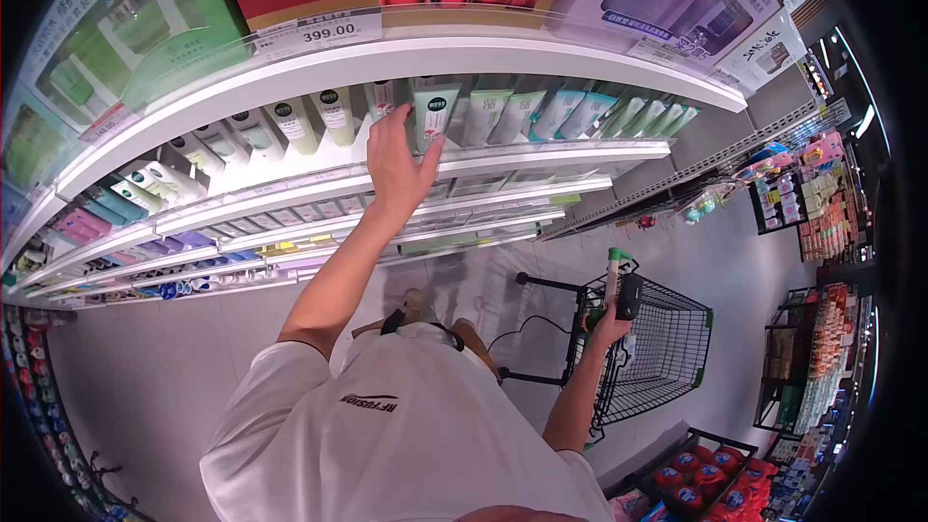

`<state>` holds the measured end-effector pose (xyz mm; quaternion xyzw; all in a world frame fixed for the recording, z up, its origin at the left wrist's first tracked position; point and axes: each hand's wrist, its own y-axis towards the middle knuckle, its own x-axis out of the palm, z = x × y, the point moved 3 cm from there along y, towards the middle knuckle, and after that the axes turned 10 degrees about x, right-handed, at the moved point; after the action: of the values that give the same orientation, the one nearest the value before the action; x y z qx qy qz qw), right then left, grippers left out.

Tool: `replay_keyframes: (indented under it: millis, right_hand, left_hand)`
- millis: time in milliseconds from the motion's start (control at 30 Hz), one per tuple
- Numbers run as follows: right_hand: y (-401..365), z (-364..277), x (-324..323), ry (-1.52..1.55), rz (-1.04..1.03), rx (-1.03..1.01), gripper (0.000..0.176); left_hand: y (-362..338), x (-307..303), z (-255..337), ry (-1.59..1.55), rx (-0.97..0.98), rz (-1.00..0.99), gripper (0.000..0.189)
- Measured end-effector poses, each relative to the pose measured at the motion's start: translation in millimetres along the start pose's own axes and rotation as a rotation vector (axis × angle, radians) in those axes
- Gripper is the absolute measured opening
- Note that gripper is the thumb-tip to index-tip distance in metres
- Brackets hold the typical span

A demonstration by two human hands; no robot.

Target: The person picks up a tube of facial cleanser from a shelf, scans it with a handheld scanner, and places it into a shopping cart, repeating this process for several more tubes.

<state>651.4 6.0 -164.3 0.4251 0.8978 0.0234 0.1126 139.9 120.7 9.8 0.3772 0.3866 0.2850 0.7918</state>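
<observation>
Big white shelf [464, 58] is the anchor here. Well below it, to the right, sits the wire cart [667, 338]. Tucked right under the shelf runs a row of tubes [541, 114]. The left hand [394, 162] lies spread on the white tube [433, 116] there, fingers loose, not closed. The right hand [609, 329], down by the cart, is clenched round a black handheld device [629, 295]. I'd pinch that tube by its sides so the neighbours stay upright.

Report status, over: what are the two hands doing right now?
Left hand open, fingers against a tube on the shelf. Right hand shut on cart handle. Nothing blocking the tube.
</observation>
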Motion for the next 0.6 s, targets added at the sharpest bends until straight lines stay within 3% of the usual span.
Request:
replay_keyframes:
  millis: [267,333,400,533,600]
  right_hand:
    - [7,8,-2,-0.085,0.007,0.02,0.014]
    - [10,13,-3,-0.067,-0.014,0.016,0.029]
    - [9,15,-3,-0.065,-0.015,0.027,0.029]
    - [9,14,-2,-0.078,-0.004,0.083,0.029]
    - [8,12,0,-0.066,0.004,0.039,0.025]
  left_hand:
    - [2,11,-5,0.049,-0.087,-0.091,0.053]
    - [5,9,-3,0.093,-0.077,-0.13,0.052]
    - [5,10,-3,0.123,-0.156,-0.239,0.042]
    - [0,14,-10,0.069,-0.174,-0.24,0.042]
    - [-1,13,-8,0.032,-0.092,-0.179,0.041]
